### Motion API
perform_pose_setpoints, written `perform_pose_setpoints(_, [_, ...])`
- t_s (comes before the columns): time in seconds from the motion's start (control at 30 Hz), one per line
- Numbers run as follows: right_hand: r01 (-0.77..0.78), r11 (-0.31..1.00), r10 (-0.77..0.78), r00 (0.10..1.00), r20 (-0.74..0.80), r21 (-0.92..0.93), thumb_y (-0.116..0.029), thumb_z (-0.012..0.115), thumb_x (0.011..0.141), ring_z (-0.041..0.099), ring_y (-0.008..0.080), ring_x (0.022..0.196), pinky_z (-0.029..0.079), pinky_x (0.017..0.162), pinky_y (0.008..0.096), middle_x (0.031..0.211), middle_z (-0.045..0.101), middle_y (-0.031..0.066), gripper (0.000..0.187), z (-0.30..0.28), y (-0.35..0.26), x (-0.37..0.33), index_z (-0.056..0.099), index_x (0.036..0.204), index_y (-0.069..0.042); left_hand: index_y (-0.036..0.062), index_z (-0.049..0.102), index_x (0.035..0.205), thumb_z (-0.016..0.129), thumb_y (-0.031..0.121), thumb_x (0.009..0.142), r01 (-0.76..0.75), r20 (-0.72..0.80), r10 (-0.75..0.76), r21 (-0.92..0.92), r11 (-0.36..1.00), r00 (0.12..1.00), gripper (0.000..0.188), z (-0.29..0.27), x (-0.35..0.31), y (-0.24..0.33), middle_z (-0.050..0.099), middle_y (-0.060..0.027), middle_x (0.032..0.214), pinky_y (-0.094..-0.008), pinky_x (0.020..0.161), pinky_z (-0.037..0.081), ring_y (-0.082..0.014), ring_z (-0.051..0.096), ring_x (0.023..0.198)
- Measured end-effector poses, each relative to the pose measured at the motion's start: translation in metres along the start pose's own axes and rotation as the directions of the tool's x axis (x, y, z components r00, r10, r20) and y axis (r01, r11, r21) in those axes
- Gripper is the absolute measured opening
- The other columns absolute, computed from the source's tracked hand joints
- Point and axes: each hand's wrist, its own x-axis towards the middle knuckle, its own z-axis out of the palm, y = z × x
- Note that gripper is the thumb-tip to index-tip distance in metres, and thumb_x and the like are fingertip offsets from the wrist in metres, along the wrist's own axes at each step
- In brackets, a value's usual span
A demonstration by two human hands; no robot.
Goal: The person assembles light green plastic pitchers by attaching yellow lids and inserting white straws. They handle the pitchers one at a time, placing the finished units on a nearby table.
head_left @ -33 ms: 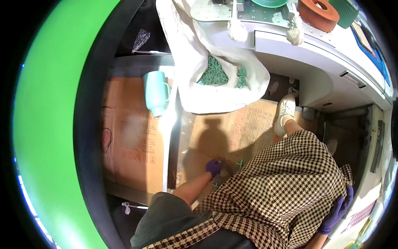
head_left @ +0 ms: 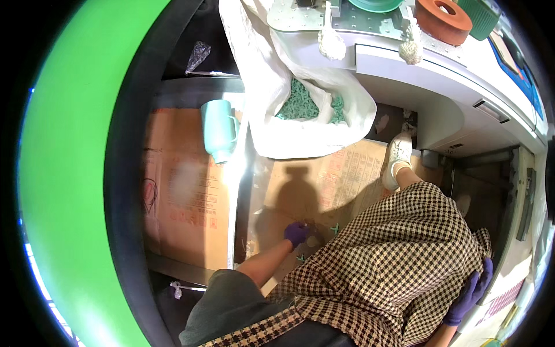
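My left hand (head_left: 296, 233), in a purple glove, reaches down to the cardboard (head_left: 272, 199) on the floor. Its fingers look drawn together at the cardboard; whatever they hold, if anything, is hidden. Small green pieces lie close by: one (head_left: 335, 229) to the right of the hand, another (head_left: 300, 258) just below it by the apron's edge. My right hand (head_left: 469, 294), also gloved in purple, rests with fingers stretched out against the side of the brown-and-black checked apron (head_left: 381, 248) over my lap.
Ahead stands an open white sack (head_left: 306, 137) with many green pieces inside. A turquoise mug-shaped jug (head_left: 218, 130) is on the left, over more cardboard (head_left: 185, 191). A white workbench (head_left: 428, 63) with a red-brown ring (head_left: 442, 22) runs along the far right.
My left hand has shifted very slightly to the left. My right hand stays against the apron.
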Motion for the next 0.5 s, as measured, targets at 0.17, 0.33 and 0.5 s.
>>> perform_pose_setpoints(0.17, [0.013, 0.996, -0.017, 0.999, 0.042, 0.092, -0.023, 0.050, 0.103, 0.041, 0.0257, 0.140, 0.024, 0.120, 0.0382, 0.147, 0.049, 0.0154, 0.049, 0.004, 0.004, 0.010, 0.046, 0.143, 0.006, 0.0034, 0.066, 0.109, 0.067, 0.034, 0.096, -0.301, 0.143, 0.314, -0.104, 0.948, 0.939, 0.034, -0.083, -0.054, 0.105, 0.067, -0.0041, 0.087, -0.0273, 0.062, 0.051, -0.0107, 0.062, 0.073])
perform_pose_setpoints(0.33, [0.027, 0.996, -0.030, 0.999, 0.033, 0.086, -0.021, 0.051, 0.103, 0.043, 0.0256, 0.137, 0.026, 0.118, 0.0379, 0.144, 0.050, 0.0149, 0.045, 0.003, 0.006, 0.007, 0.048, 0.140, 0.005, 0.0070, 0.052, 0.128, 0.064, 0.035, 0.099, -0.468, -0.161, 0.492, -0.648, 0.601, 0.856, 0.042, -0.113, -0.105, 0.215, 0.061, -0.0004, 0.088, -0.0272, 0.064, 0.051, -0.0107, 0.060, 0.073])
perform_pose_setpoints(0.5, [0.114, 0.993, -0.114, 0.993, 0.029, 0.009, -0.016, 0.056, 0.099, 0.045, 0.0274, 0.134, 0.030, 0.116, 0.0391, 0.139, 0.052, 0.0144, 0.041, 0.001, 0.000, 0.004, 0.053, 0.136, 0.002, 0.0033, 0.055, 0.129, 0.055, 0.023, 0.103, -0.450, -0.028, 0.513, -0.524, 0.723, 0.858, 0.032, -0.058, -0.051, 0.152, 0.058, -0.0060, 0.105, -0.0295, 0.079, 0.054, -0.0153, 0.061, 0.096])
